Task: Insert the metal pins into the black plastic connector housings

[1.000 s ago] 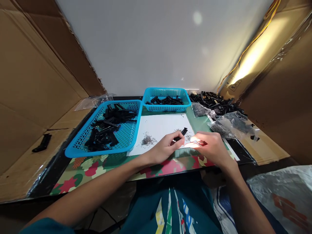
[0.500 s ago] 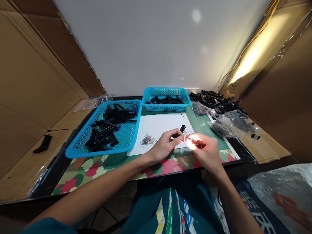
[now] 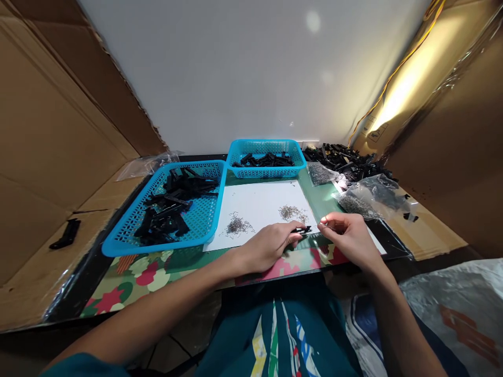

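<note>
My left hand is closed around a black plastic part, whose end sticks out to the right past my fingers. Just right of that end, my right hand pinches with thumb and forefinger; what lies in the pinch is too small to name. A gap separates the two hands. Behind them on a white sheet lie two heaps of tiny metal pieces: a brownish heap near my left hand and a grey heap farther left.
A large blue basket of black parts stands at left, a smaller blue basket behind. At back right are a pile of black parts and clear bags of small metal pieces. One black part lies on cardboard far left.
My left hand has turned, so the black part now lies level instead of pointing up. My right hand has moved a little right, away from it. The brownish heap now shows more fully.
</note>
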Demonstrator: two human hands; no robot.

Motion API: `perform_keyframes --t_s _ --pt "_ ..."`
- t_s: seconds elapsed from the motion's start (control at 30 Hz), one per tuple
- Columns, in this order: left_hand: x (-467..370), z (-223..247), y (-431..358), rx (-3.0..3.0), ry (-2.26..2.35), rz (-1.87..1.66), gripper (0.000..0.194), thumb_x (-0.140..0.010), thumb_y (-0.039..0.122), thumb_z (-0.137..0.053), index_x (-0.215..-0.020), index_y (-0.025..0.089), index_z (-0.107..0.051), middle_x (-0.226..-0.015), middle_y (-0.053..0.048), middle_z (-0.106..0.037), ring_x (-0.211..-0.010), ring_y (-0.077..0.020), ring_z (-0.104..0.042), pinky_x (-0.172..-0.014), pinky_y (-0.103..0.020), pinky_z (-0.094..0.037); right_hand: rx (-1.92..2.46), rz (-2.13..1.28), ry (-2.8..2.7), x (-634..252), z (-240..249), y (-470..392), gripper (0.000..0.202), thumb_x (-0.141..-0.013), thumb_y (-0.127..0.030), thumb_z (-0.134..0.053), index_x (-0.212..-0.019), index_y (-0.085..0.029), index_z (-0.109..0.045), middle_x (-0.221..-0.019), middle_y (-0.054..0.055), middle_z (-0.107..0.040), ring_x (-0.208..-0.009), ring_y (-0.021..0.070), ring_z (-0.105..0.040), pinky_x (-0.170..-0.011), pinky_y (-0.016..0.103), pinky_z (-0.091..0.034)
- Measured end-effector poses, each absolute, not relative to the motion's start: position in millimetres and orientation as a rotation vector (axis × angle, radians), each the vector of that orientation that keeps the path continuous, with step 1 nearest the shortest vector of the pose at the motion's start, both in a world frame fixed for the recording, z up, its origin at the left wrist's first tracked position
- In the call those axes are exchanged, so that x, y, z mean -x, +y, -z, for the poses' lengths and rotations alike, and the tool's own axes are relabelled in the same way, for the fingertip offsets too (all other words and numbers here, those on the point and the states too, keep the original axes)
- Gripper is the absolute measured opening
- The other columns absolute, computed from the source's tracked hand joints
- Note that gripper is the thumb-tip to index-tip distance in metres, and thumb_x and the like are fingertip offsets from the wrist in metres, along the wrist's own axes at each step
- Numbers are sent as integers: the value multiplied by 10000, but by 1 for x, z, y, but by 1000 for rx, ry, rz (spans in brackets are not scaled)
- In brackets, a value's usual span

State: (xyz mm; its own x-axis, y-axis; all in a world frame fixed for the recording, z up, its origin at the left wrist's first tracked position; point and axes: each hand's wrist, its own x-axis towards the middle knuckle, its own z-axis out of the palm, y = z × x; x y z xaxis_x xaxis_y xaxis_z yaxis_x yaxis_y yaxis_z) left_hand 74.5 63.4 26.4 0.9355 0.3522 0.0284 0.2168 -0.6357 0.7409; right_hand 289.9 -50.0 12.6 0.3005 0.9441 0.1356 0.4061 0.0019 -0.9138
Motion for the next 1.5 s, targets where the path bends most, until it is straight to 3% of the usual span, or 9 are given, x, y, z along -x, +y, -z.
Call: perform_keyframes --t_s 0.17,0.57,0.93,1.27,1.5 --pt "-77 -21 65 -2382 261 -287 385 -1103 377 -427 -1361 178 -631 -1307 -146 -710 -1134 -268 -662 -989 -384 -494 1642 -826 -1300 -284 -16 -47 151 -805 -276 -656 -699 -168 -665 -521 -3 -614 -478 143 -563 -465 233 -410" --pt "-77 -14 66 -2502 150 -283 402 -1104 414 -418 -1318 168 -655 -1000 -112 -720 -906 -229 -656 -820 -323 -479 1739 -749 -1385 -277 -15 -45 109 -714 -183 -573 -645 -178 -658 -522 7 -649 -453 141 -570 -452 231 -389" --pt "-77 -13 67 -2479 146 -284 377 -1084 403 -479 -1324 177 -661 -973 -100 -725 -884 -231 -663 -799 -306 -462 1766 -612 -1529 -279 -15 -45 115 -737 -166 -564 -643 -196 -621 -506 -30 -588 -480 130 -507 -516 248 -343" --pt "-78 -14 67 -2462 165 -263 364 -1098 353 -458 -1350 172 -649 -1098 -123 -759 -980 -249 -696 -870 -323 -472 1763 -403 -1613 -274 -10 -48 148 -788 -193 -576 -645 -208 -540 -527 -53 -434 -509 121 -385 -539 266 -281" --pt "-79 -13 64 -2459 171 -284 344 -1097 331 -468 -1317 155 -665 -1115 -137 -770 -993 -260 -721 -855 -323 -492 1813 -315 -1743 -275 -16 -46 273 -836 -196 -558 -595 -216 -432 -522 -38 -415 -515 126 -334 -551 284 -242"
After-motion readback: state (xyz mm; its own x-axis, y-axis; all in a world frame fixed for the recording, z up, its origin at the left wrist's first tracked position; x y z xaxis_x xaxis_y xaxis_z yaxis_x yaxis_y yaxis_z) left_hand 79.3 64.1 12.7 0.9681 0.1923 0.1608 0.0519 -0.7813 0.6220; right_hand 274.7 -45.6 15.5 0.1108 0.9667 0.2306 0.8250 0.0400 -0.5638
